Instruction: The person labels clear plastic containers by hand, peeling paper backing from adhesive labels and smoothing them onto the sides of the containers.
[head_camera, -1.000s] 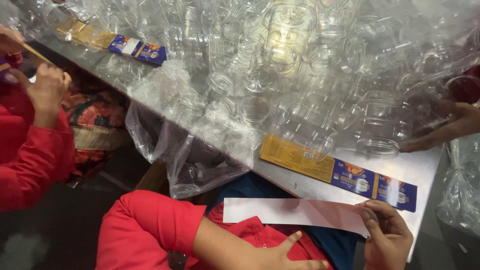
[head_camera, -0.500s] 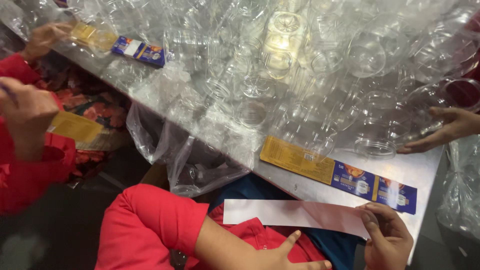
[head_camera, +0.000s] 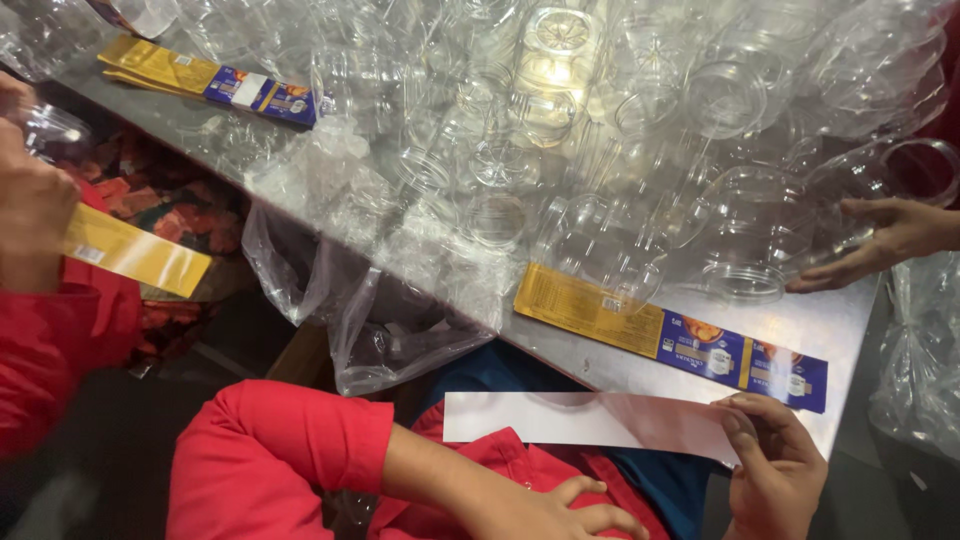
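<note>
The right hand (head_camera: 775, 470) pinches the right end of a white strip (head_camera: 585, 418) between thumb and fingers (head_camera: 745, 425) — the strip's long axis runs leftward from that grip, level and just in front of the worktop (head_camera: 850, 330) edge. The left hand (head_camera: 560, 510) rests below the strip, fingers loosely spread and holding nothing, nearer its free end than the right. Beyond lie a yellow-and-blue label (head_camera: 665, 335) flat on the worktop and a heap of clear jars (head_camera: 600, 150) — other people's hands work at both sides.

Left hand (head_camera: 560, 510) cut by bottom edge.
</note>
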